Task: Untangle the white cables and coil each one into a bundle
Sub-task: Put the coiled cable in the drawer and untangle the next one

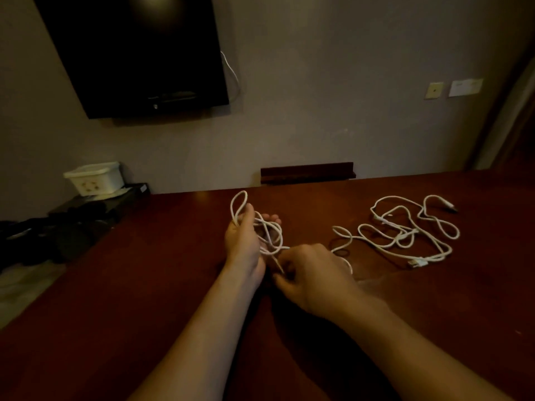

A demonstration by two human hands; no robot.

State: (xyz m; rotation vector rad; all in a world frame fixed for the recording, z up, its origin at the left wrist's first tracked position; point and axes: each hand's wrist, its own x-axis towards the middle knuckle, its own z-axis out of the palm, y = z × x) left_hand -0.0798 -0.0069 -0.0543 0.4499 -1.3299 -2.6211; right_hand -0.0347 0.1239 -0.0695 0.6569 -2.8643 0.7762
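While left hand (243, 241) grips limp, light white cable loops (267, 233), right hand (307, 273) pinches its tail; best held near the plug.

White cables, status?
Left hand holds cable loops. Right hand pinches its tail. Second cable loose on table. Nothing blocking.

One white cable (267, 233) is looping loosely through the left hand (244, 241), a loop standing above the thumb. Another white tangle (405, 230) is lying sprawled flat, well right of the right hand (311, 274).
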